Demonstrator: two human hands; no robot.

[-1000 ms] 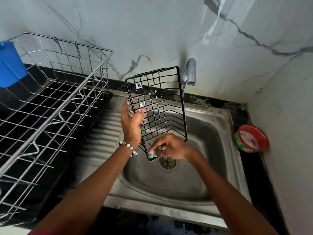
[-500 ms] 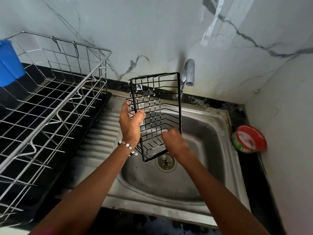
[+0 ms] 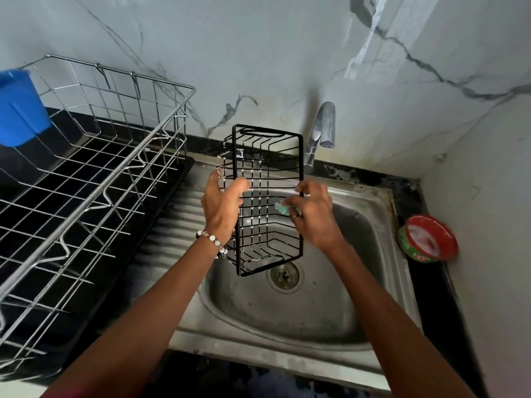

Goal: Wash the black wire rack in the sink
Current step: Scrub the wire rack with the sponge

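Observation:
A black wire rack (image 3: 268, 156) stands upright in the air above the steel sink (image 3: 370, 288). Soap suds dot its wires. My left hand (image 3: 221, 205) grips the rack's left edge, thumb across the front wires. At the rack's right edge my right hand (image 3: 313, 216) pinches a small green scrub pad (image 3: 283, 207) against the wires. The rack's lower end hangs just left of the drain (image 3: 284, 276).
A tap (image 3: 323, 130) juts from the marble wall behind the rack, with no water running. A large steel dish basket (image 3: 86, 179) fills the drainboard at left, a blue tub (image 3: 20, 107) in its far corner. A red and green soap tub (image 3: 428, 239) sits at the sink's right.
The rack has turned from a slant to upright. My right hand has moved with the pad from the rack's bottom corner up to the middle of its right side.

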